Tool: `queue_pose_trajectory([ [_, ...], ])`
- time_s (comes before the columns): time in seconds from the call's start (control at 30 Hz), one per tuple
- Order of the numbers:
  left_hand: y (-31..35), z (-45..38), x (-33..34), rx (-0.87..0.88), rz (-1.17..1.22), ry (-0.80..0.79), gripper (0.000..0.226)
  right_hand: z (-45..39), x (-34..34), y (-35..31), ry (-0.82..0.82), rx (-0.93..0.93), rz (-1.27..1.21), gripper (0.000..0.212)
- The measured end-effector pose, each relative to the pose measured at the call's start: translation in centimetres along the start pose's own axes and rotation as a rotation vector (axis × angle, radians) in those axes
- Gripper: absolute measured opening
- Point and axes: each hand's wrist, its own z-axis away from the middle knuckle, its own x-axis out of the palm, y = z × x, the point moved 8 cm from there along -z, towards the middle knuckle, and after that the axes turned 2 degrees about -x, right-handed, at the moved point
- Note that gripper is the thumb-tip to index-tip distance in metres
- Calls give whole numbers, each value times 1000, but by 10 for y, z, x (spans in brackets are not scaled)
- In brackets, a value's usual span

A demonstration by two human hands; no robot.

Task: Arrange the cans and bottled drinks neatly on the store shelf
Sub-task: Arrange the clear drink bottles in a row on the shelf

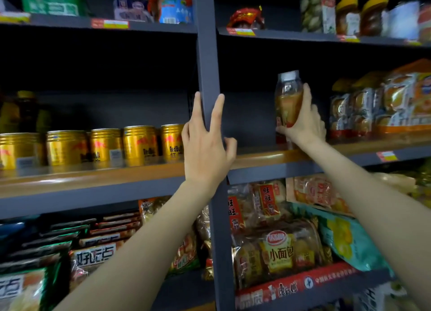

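My right hand (305, 121) grips a clear bottled drink (288, 93) with amber liquid and a silver cap, held upright just above the wooden middle shelf (261, 158) in the right bay. My left hand (206, 142) rests on the dark upright post (207, 65) between the bays, fingers spread on either side of it. Several gold Red Bull cans (140, 145) stand in a row on the middle shelf of the left bay (93, 177). A dark bottle with a yellow cap (25, 110) stands behind the cans at far left.
Packs of small cakes (382, 107) fill the right end of the middle shelf, close to the bottle. Snack bags and bread packs (277, 250) crowd the lower shelves. Jars and packets (349, 14) stand on the top shelf. Dark open space lies behind the cans.
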Motion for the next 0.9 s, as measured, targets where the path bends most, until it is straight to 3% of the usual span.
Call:
queue_pose_trajectory([
  [0.13, 0, 1, -1, -3, -11, 9, 69, 22, -32, -37, 227, -261, -284, 103],
  [0.3, -1, 3, -4, -5, -9, -82, 68, 54, -80, -85, 355, -381, -435, 106],
  [0.4, -12, 0, -20, 69, -11, -149, 64, 67, -98, -125, 315, -460, -443, 111],
  [0.57, -83, 3, -95, 87, -64, -81, 60, 90, -95, -212, 217, -579, -517, 116],
  [0.9, -309, 23, -302, 15, -470, -60, 63, 199, 44, -438, 2, -571, -659, 124],
])
